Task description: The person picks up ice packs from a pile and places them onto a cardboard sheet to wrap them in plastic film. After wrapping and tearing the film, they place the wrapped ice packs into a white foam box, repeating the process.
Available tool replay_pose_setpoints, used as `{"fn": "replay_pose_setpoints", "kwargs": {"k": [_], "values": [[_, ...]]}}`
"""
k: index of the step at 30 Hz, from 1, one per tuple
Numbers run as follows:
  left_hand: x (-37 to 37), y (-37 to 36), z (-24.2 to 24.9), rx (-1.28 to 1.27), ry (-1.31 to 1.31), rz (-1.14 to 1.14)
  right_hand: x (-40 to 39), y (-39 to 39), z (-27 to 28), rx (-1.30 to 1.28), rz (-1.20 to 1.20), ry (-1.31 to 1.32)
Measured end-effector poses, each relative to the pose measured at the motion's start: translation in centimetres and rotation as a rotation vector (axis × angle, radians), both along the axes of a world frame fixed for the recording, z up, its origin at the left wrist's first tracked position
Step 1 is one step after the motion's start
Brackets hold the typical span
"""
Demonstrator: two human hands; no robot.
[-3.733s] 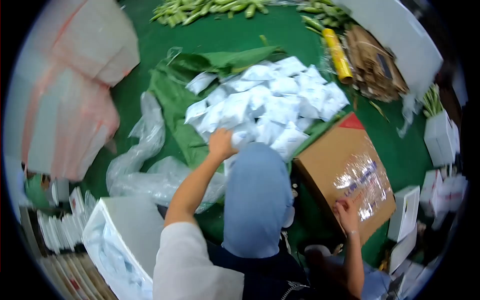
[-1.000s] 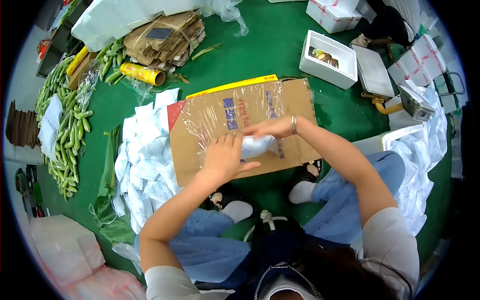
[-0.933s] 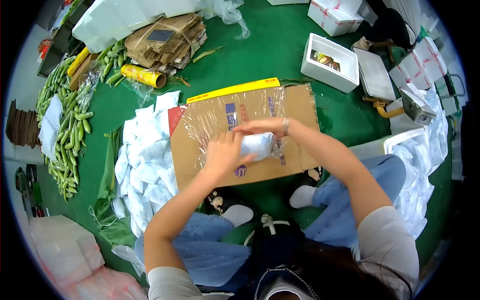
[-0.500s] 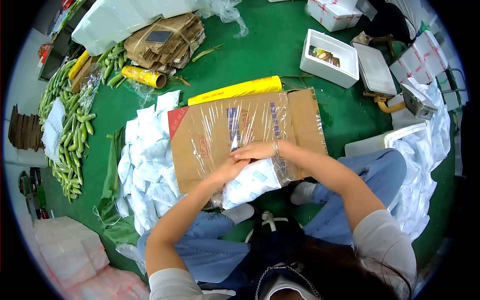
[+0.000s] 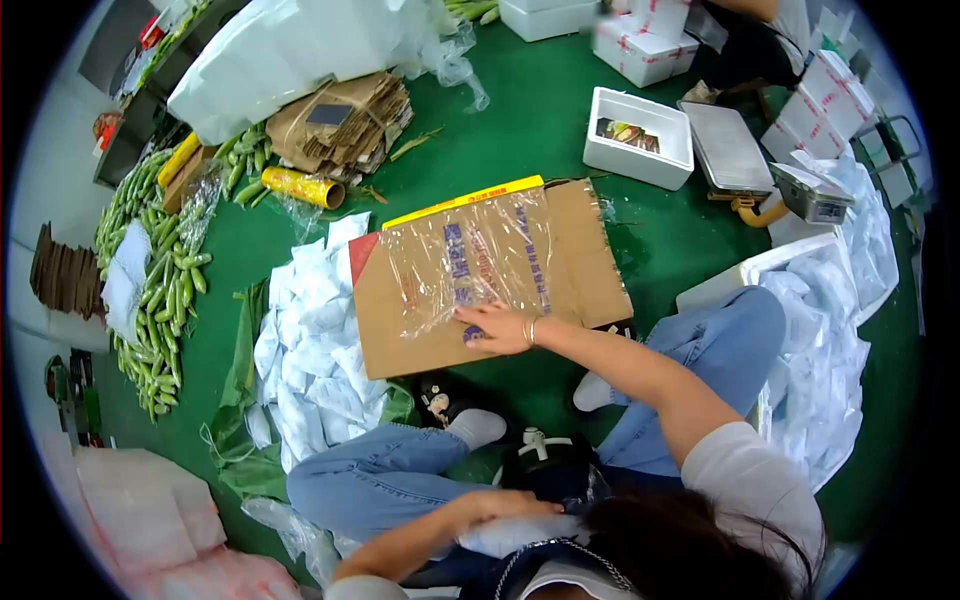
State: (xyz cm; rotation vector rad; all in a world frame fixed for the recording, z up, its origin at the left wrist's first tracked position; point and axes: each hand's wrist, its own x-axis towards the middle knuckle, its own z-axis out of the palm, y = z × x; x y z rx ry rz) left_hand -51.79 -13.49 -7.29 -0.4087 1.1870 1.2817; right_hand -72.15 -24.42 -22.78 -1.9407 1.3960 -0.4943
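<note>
My right hand (image 5: 498,329) lies on the flat cardboard box (image 5: 585,245), fingers spread over a sheet of clear plastic film (image 5: 420,275) on its printed face. Close to my body, above my lap, my left hand (image 5: 505,505) grips a white ice pack (image 5: 505,537), slightly blurred and partly covered by the hand. Along the far edge of the cardboard lies a yellow cling wrap box (image 5: 465,199). A pile of white ice packs (image 5: 310,335) is heaped left of the cardboard.
Green cucumber-like vegetables (image 5: 160,295) are piled at far left. Behind are stacked flattened cartons (image 5: 345,130) and a yellow roll (image 5: 303,187). An open foam box (image 5: 638,160) and a scale (image 5: 728,150) stand at right, with more ice packs (image 5: 815,350). Another person (image 5: 765,45) sits at upper right.
My hands have separated. The left has drawn the white ice pack back toward my body; the right has stayed over the cardboard, its fingers now spread on the film.
</note>
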Motion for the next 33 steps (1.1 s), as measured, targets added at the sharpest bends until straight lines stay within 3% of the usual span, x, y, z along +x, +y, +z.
{"fn": "replay_pose_setpoints", "kwargs": {"k": [1, 2, 3, 4, 5, 6, 7, 8, 9, 11, 13, 14, 16, 18, 20, 22, 24, 26, 28, 29, 30, 32, 33], "values": [[3.1, 1.6, -4.2, 0.125, -0.045, 0.242, 0.3, 0.8, 0.9, -0.044, -0.021, 0.025], [7.0, 1.9, -6.7, 0.055, 0.256, 0.431, 1.0, 1.9, 2.8, -0.106, -0.052, 0.141], [9.9, 3.7, -11.3, 0.018, 0.283, 0.509, 1.3, 2.6, 2.5, -0.297, 0.14, 0.296], [9.9, 3.4, -15.0, -0.022, 0.326, 0.584, 1.6, 4.7, 7.9, -0.292, -0.014, 0.137], [9.4, 2.8, -14.3, -0.022, 0.272, 0.741, 1.6, 6.1, 9.4, -0.556, -0.026, -0.014], [7.8, 2.4, -12.7, 0.041, 0.179, 0.938, 1.7, 7.1, 10.6, -0.5, 0.066, -0.116], [6.9, 2.4, -11.9, 0.101, 0.116, 1.099, 1.6, 8.6, 13.0, -0.347, 0.026, -0.237], [5.8, 2.2, -11.0, 0.171, 0.082, 1.222, 1.5, 9.3, 15.1, 0.079, 0.035, -0.711], [4.8, 2.3, -10.2, 0.252, 0.055, 1.332, 2.3, 10.8, 16.3, 0.17, -0.015, -0.863], [3.2, 2.9, -9.1, 0.401, 0.006, 1.483, 3.9, 13.3, 21.2, -0.04, 0.069, -0.518], [2.0, 3.9, -8.4, 0.481, -0.032, 1.595, 5.0, 14.5, 21.4, -0.157, 0.038, -0.178], [1.4, 4.4, -8.0, 0.49, -0.047, 1.649, 4.9, 14.7, 20.4, -0.161, 0.035, -0.175], [1.2, 4.4, -6.7, 0.428, -0.043, 1.791, 4.0, 15.0, 17.3, -0.005, -0.414, -0.502], [1.5, 3.0, -3.1, 0.318, 0.032, 1.958, 3.2, 15.7, 14.6, 0.074, -0.748, -0.645], [3.5, 1.9, 0.9, 0.323, 0.364, 2.002, 1.8, 16.3, 12.5, 0.152, -0.936, -0.519], [2.8, 3.9, 1.6, -0.321, 0.702, 1.931, 3.0, 16.5, 12.2, 0.249, -0.981, -0.543], [2.4, 6.1, -2.0, -0.905, 0.895, 1.85, 5.4, 16.6, 11.4, 0.065, -0.932, -0.503], [2.5, 7.1, -2.2, -1.064, 0.915, 1.853, 7.4, 17.5, 13.1, 0.099, -0.923, -0.498], [3.2, 6.1, -4.8, -0.823, 0.593, 2.107, 9.1, 19.1, 15.3, 0.108, -0.777, -0.444], [3.2, 5.8, -5.3, -0.733, 0.436, 2.258, 10.3, 19.7, 15.0, -0.09, -0.683, -0.363], [2.9, 6.2, -5.6, -0.721, 0.453, 2.265, 11.1, 20.5, 14.7, -0.292, -0.589, -0.265], [1.8, 7.9, -7.0, -0.012, 0.753, 2.465, 12.3, 21.9, 18.4, -0.356, -0.37, -0.092], [1.2, 8.1, -7.4, 0.37, 0.882, 2.486, 12.5, 23.0, 20.8, -0.536, -0.26, -0.015]]}}
